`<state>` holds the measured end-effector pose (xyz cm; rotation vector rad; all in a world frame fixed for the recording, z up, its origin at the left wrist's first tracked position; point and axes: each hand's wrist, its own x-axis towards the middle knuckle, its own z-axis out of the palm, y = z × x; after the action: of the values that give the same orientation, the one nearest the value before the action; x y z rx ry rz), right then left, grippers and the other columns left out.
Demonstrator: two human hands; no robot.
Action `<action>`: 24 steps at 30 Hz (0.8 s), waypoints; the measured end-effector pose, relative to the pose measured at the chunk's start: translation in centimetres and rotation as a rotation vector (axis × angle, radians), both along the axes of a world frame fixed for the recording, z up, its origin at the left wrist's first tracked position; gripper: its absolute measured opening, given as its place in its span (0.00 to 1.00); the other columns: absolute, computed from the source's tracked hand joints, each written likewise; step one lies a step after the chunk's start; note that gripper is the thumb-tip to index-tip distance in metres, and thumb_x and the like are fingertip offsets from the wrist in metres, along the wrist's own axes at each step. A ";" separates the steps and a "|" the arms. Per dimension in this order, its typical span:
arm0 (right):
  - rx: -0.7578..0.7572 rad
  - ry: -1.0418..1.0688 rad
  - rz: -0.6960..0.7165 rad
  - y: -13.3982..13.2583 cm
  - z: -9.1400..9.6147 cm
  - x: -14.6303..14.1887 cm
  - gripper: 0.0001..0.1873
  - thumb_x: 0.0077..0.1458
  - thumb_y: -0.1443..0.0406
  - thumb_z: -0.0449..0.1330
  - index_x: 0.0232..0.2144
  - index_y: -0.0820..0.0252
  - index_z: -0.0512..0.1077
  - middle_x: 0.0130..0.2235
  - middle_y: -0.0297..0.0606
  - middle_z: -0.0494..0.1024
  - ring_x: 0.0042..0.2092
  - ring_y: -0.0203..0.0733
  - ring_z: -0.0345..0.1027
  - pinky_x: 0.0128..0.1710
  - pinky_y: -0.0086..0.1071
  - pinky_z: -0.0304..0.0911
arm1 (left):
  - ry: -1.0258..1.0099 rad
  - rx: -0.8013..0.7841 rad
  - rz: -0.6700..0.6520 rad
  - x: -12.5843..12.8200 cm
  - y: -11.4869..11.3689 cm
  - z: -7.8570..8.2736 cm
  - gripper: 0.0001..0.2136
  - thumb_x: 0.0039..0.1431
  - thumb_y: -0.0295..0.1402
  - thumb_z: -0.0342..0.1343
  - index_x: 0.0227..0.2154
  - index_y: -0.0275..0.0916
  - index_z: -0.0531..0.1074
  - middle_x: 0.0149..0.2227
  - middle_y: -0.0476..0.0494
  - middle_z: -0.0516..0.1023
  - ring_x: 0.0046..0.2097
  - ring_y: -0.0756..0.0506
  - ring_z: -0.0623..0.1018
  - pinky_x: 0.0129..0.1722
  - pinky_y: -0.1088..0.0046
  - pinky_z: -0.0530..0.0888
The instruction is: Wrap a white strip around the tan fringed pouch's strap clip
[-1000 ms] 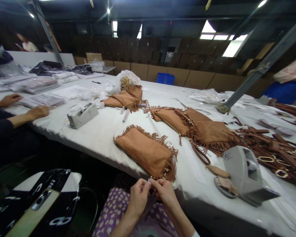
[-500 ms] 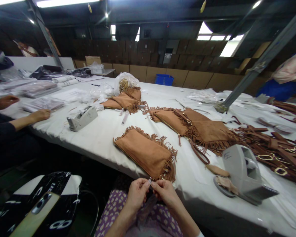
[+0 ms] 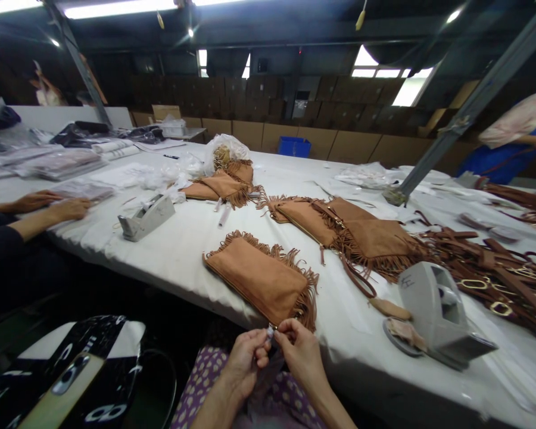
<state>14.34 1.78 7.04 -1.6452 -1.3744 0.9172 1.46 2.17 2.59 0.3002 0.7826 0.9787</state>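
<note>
- The left hand (image 3: 243, 360) is pinching a small pale piece (image 3: 270, 332) between thumb and fingertips, just below the near corner of a fringed bag (image 3: 256, 277).
- The right hand (image 3: 301, 351) is bringing its thumb and forefinger close together just beside that piece; whether they are gripping it, I cannot tell.
- The fringed bag is lying flat just beyond both hands, on the white-covered table (image 3: 183, 244), with its tan fringe spreading along the far and right edges.
- To the right of the right hand, a large grey tape dispenser (image 3: 433, 313) is standing near the table's edge.
- Farther beyond the right hand, more fringed bags (image 3: 370, 232) are lying overlapped, and a heap of brown straps (image 3: 486, 265) with gold-coloured rings is spreading to their right.
- Beyond and left of the left hand, a smaller tape dispenser (image 3: 148, 217) is sitting on the table.
- Well left of the left hand, a co-worker's hands (image 3: 69, 209) are resting at a plastic-wrapped stack (image 3: 87, 190).
</note>
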 end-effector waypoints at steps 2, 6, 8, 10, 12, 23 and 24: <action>0.034 -0.024 0.006 -0.2 -0.8 -0.4 0.07 0.48 0.61 0.55 0.24 0.57 0.66 0.24 0.34 0.73 0.27 0.40 0.68 0.29 0.30 0.59 | -0.057 -0.028 -0.024 -0.1 0.0 0.0 0.13 0.42 0.32 0.68 0.25 0.30 0.71 0.20 0.52 0.65 0.16 0.61 0.52 0.13 0.86 0.51; 0.066 -0.062 -0.003 -0.7 -2.7 -0.7 0.03 0.48 0.64 0.54 0.27 0.56 0.62 0.22 0.31 0.70 0.24 0.39 0.66 0.27 0.30 0.57 | -0.090 -0.047 -0.037 0.1 -0.2 0.2 0.11 0.44 0.30 0.66 0.27 0.31 0.70 0.20 0.52 0.65 0.17 0.61 0.53 0.13 0.87 0.51; 0.071 -0.060 -0.019 -1.1 -3.1 -0.7 0.03 0.49 0.64 0.54 0.28 0.55 0.62 0.21 0.31 0.70 0.23 0.39 0.65 0.26 0.30 0.57 | -0.079 -0.041 -0.019 0.2 -0.3 0.2 0.11 0.43 0.31 0.67 0.25 0.31 0.70 0.20 0.52 0.65 0.16 0.61 0.54 0.13 0.87 0.51; 0.057 -0.041 -0.026 -1.5 -2.9 -0.5 0.04 0.51 0.63 0.54 0.30 0.55 0.64 0.20 0.31 0.71 0.22 0.39 0.65 0.25 0.30 0.56 | -0.035 -0.026 0.012 0.1 -0.4 0.2 0.13 0.41 0.32 0.68 0.23 0.32 0.69 0.20 0.52 0.66 0.16 0.60 0.55 0.13 0.86 0.51; 0.035 -0.022 -0.041 -2.0 -2.3 -0.3 0.07 0.51 0.61 0.55 0.33 0.57 0.67 0.18 0.30 0.69 0.21 0.39 0.63 0.24 0.30 0.55 | 0.051 0.013 0.039 0.0 -0.5 0.1 0.15 0.40 0.36 0.69 0.23 0.32 0.70 0.19 0.52 0.67 0.16 0.60 0.57 0.13 0.85 0.52; -0.135 0.295 -0.157 -3.0 -2.6 -1.7 0.34 0.44 0.43 0.59 0.40 0.66 0.74 0.18 0.36 0.71 0.17 0.36 0.57 0.15 0.29 0.52 | 0.547 0.273 0.149 0.9 -1.6 0.0 0.21 0.47 0.51 0.61 0.30 0.33 0.73 0.18 0.53 0.67 0.16 0.55 0.60 0.15 0.79 0.56; -0.145 0.318 -0.138 -3.0 -2.6 -1.9 0.34 0.44 0.42 0.59 0.40 0.66 0.74 0.18 0.35 0.71 0.16 0.35 0.57 0.15 0.29 0.52 | 0.570 0.292 0.160 0.9 -1.6 0.2 0.21 0.47 0.50 0.61 0.29 0.33 0.73 0.18 0.52 0.68 0.16 0.55 0.61 0.15 0.79 0.57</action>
<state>12.47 -1.25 4.43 -1.5954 -0.9876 1.1609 2.40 0.54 2.77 0.8023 1.1934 1.1771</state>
